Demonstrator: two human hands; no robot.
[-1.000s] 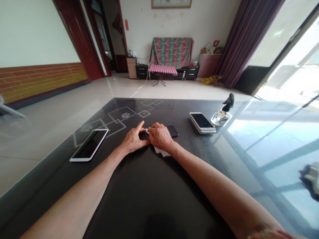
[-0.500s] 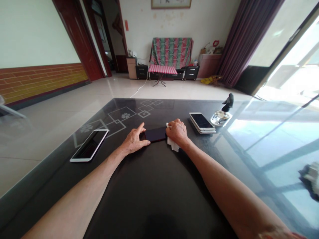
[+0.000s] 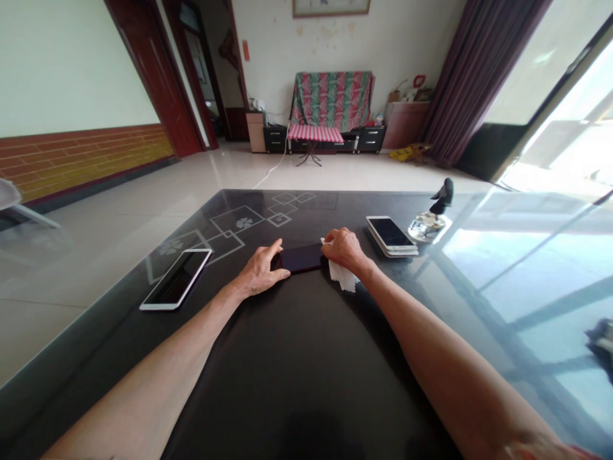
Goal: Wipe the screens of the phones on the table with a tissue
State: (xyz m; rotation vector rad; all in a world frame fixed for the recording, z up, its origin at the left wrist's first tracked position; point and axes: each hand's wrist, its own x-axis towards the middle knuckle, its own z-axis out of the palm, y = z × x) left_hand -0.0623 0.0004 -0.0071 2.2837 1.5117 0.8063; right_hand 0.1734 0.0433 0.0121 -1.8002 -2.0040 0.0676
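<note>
A dark smartphone [image 3: 302,259] lies flat on the black table, its long side running left to right. My left hand [image 3: 262,269] grips its left end, thumb along the near edge and fingers at the far side. At the right end, my right hand [image 3: 343,248] is closed on a white wiping cloth [image 3: 343,277], whose zigzag edge trails out below the palm. The fingertips of that hand touch or nearly touch the phone's right edge; the contact itself is partly hidden.
On the left lies a white-framed phone [image 3: 176,280]. To the right sit stacked white phones [image 3: 390,234], beside a clear spray bottle [image 3: 428,220] with a black trigger head. A blurred dark-and-white bundle [image 3: 602,348] is at the right edge. The glossy tabletop [image 3: 287,358] reflects window light.
My right hand has shifted slightly right along the phone, and more of the cloth shows below it. My left hand keeps its hold. The whole view has moved a little.
</note>
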